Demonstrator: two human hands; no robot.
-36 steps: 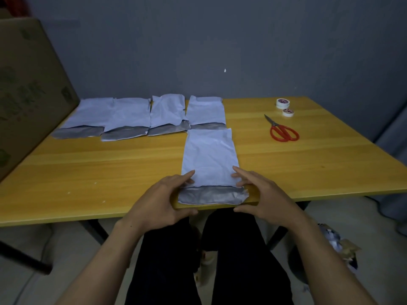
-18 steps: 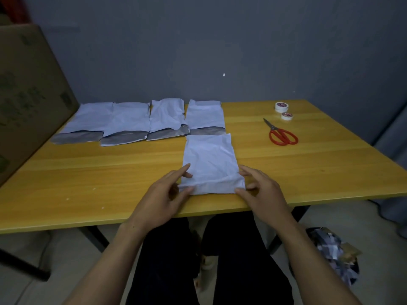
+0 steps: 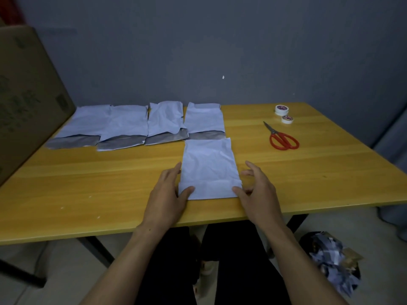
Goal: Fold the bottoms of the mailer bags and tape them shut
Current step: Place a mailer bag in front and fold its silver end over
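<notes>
A white mailer bag lies in front of me on the yellow table, its bottom folded up into a flat white band. My left hand rests at the bag's left edge, thumb pressing the folded corner. My right hand sits at the right edge, thumb on the other folded corner, fingers spread and relaxed. Several more mailer bags lie in a row at the back, grey flaps showing. Two tape rolls and red scissors lie at the back right.
A large cardboard box leans at the table's left end. A grey wall runs behind the table. On the floor at the right stands a bin of scraps. My legs are under the table's front edge.
The grey flap at the bag's bottom has been folded up over the bag and is hidden. The bag slid slightly away from the table edge, and both hands moved to its folded corners.
</notes>
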